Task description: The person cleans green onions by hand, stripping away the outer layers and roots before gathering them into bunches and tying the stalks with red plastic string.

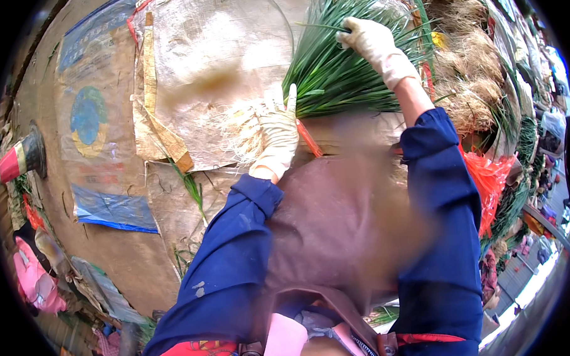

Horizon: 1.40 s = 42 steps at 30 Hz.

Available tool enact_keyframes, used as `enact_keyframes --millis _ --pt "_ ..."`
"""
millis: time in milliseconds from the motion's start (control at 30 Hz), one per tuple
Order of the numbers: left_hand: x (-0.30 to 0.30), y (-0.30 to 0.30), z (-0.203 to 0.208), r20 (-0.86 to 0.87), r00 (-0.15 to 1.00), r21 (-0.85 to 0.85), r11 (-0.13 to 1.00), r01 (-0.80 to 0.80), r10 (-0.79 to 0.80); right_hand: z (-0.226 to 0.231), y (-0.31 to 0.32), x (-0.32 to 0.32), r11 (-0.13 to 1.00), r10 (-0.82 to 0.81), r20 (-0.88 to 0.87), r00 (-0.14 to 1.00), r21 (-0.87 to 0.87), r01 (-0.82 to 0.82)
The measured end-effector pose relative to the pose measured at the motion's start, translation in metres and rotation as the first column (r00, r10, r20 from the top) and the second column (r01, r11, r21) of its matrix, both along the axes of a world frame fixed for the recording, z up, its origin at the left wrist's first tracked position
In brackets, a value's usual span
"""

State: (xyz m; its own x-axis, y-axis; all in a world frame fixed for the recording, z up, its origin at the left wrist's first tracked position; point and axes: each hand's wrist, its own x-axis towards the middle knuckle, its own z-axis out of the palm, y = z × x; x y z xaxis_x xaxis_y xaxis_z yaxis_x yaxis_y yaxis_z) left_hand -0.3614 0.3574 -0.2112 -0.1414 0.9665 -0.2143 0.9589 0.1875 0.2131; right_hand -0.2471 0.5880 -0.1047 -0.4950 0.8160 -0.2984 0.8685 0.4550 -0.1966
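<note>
A loose bunch of spring onions [331, 76] lies on the covered work surface in front of me, its green leaves fanning to the far right. The pale roots and white stems [239, 132] point left. Over the white ends rests my left hand [278, 131], in a pale glove, its fingers stretched out and apart. My right hand [371, 43], also gloved, is above the leaves at the far side. Its thumb and fingers are pinched on a spring onion leaf [320, 27], which sticks out leftward. A red strap [309, 138] shows just beside the left hand.
Bundles of spring onions with tan roots [467, 77] are stacked along the right. Below them hangs a red plastic bag [489, 180]. A flattened printed sack [101, 121] covers the left, near a red-and-white post [17, 161]. Stray leaves [192, 187] lie left of my arm.
</note>
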Motion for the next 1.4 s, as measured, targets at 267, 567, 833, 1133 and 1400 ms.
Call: enact_keyframes --millis 267,567,833,1133,1400 --pt "-0.001 -0.011 -0.016 -0.057 0.99 0.125 0.982 0.139 -0.132 0.002 -0.024 0.049 0.999 -0.043 -0.067 0.997 0.025 0.045" --pt "-0.002 -0.014 -0.02 -0.051 0.988 0.14 0.979 0.149 -0.143 -0.014 -0.046 0.021 0.959 0.269 -0.238 0.933 0.154 -0.237" --pt "0.003 -0.012 -0.015 -0.036 0.989 0.109 0.983 0.149 -0.146 -0.036 -0.057 0.009 0.981 0.183 -0.111 0.977 -0.044 -0.189" --pt "0.002 -0.008 -0.004 0.059 0.991 0.047 0.992 0.116 -0.119 -0.061 -0.064 0.026 0.721 0.586 0.127 0.8 0.37 -0.586" --pt "0.002 -0.007 -0.004 -0.008 0.99 0.08 0.986 0.144 -0.144 -0.067 -0.071 0.029 0.708 0.575 0.086 0.813 0.445 -0.548"
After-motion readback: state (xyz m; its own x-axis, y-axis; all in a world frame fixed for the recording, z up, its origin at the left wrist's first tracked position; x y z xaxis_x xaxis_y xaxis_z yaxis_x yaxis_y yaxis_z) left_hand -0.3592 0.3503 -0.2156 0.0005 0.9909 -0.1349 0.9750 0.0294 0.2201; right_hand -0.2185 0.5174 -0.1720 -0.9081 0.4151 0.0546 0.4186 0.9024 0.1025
